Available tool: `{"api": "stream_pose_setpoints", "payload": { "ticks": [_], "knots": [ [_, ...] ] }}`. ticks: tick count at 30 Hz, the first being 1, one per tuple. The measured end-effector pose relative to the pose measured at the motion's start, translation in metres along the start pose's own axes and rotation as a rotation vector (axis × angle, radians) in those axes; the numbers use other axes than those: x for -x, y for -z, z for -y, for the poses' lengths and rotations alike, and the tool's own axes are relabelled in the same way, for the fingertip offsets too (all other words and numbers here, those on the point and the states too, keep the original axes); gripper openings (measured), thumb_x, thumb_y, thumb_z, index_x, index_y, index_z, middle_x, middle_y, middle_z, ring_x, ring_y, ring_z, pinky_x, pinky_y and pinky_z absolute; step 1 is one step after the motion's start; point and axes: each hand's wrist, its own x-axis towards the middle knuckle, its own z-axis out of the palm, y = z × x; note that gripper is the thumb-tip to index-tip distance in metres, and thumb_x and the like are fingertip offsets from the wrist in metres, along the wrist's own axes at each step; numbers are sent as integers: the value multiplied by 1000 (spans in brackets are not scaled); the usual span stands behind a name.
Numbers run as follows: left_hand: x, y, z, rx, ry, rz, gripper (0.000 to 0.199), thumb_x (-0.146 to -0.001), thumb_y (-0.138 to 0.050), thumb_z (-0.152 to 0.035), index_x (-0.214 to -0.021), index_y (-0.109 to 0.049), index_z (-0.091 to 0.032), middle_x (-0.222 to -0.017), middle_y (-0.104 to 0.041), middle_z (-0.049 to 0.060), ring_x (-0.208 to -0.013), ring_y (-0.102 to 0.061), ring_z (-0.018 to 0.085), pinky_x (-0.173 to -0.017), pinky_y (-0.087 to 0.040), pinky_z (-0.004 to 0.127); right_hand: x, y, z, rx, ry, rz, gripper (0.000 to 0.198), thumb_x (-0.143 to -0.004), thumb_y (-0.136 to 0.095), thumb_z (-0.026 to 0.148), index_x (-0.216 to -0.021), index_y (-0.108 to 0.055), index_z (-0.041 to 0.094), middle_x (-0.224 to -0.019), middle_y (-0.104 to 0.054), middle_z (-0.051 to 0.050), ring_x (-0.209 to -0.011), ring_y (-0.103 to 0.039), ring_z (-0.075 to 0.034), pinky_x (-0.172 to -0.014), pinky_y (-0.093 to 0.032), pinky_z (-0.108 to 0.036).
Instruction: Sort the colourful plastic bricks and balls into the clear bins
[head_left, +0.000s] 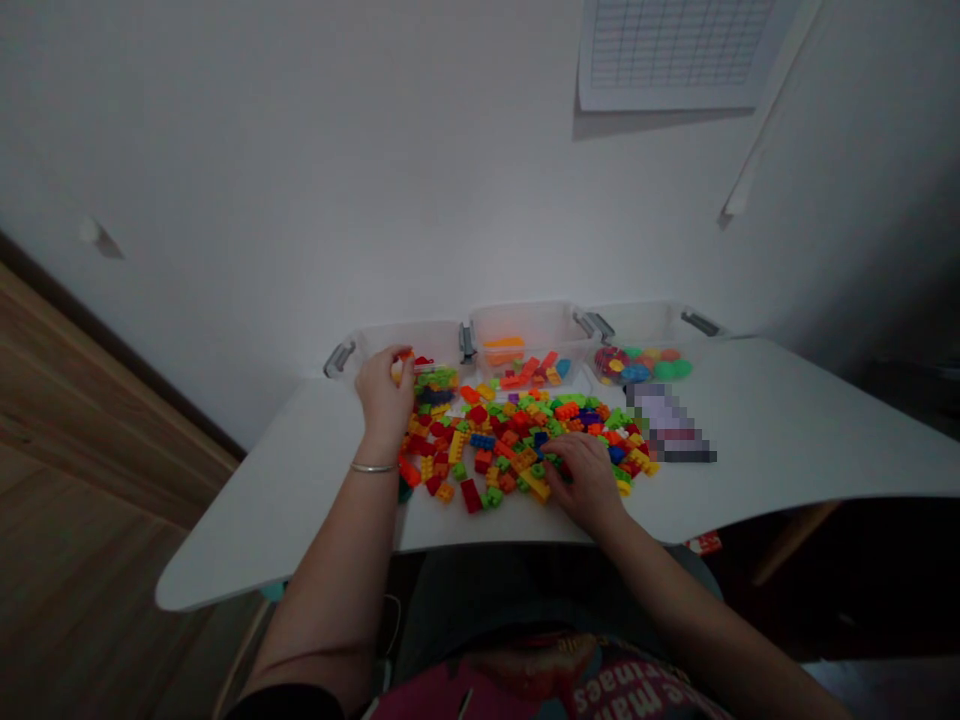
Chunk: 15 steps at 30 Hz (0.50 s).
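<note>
My left hand [386, 395] is at the front of the left bin, its thumb and fingers pinched on a small orange brick [406, 354] near the bin's rim. My right hand [589, 475] reaches onto the right front part of a heap of toy building bricks [517, 430]. Its thumb and forefinger stand apart over a dark green brick [553, 461]; no brick is clearly held there. Red, orange, yellow, green and blue bricks lie loosely mixed in the heap, between and beyond both hands.
Along the wall stand three clear bins: left [409, 338], middle [525, 318] and right [645, 318], each with colored pieces inside. A pixelated phone-like device [671, 425] lies right of the heap. The white table [300, 480] has a curved front edge. A printed grid sheet [675, 50] hangs above.
</note>
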Motion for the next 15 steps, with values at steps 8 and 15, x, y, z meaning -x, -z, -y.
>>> {"api": "stream_pose_setpoints", "payload": {
  "ticks": [8,15],
  "knots": [
    [-10,-15,3,-372,10,227,39,-92,-38,-34,-102,-72,-18,-95,-73,13,-97,-63,31,-95,-38,47,2,0,-3,6,-15,22,16,-84,-55,18,-97,-63,21,-91,-70,-6,-93,-61,-23,-87,-45,-39],
    [2,-25,8,-408,-56,162,43,-95,-33,-33,-99,-71,-15,-108,-71,14,-107,-57,31,-111,-22,55,2,-5,-3,9,-25,32,17,-84,-54,18,-98,-63,21,-92,-70,-6,-94,-60,-23,-87,-45,-39]
  ]
}}
